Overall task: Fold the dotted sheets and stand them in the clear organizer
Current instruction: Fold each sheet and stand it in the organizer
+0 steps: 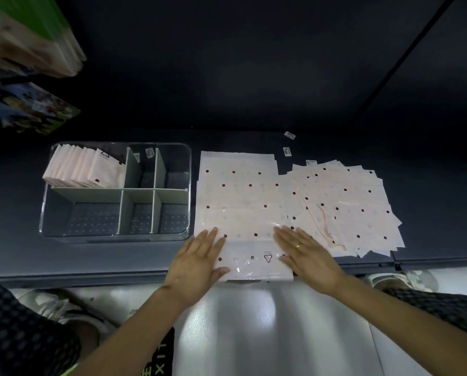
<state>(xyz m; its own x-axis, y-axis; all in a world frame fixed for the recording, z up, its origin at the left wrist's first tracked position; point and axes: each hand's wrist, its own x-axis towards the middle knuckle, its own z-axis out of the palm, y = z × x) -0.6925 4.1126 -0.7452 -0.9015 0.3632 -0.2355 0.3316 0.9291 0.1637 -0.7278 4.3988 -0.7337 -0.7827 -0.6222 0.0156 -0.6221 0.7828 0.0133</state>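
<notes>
A pale pink dotted sheet lies spread flat on the dark shelf in front of me, its near end hanging slightly over the shelf edge. My left hand presses flat on its near left corner with straight fingers. My right hand, a ring on one finger, presses flat on its near right side. To the right lies a loose pile of more dotted sheets. On the left stands the clear organizer with grey dividers; several folded sheets stand in its back left compartment.
Small white labels lie on the shelf behind the sheets. Boxed goods hang at the upper left. The shelf's front edge runs just below my hands, with pale floor and shoes beneath. The organizer's other compartments hold nothing.
</notes>
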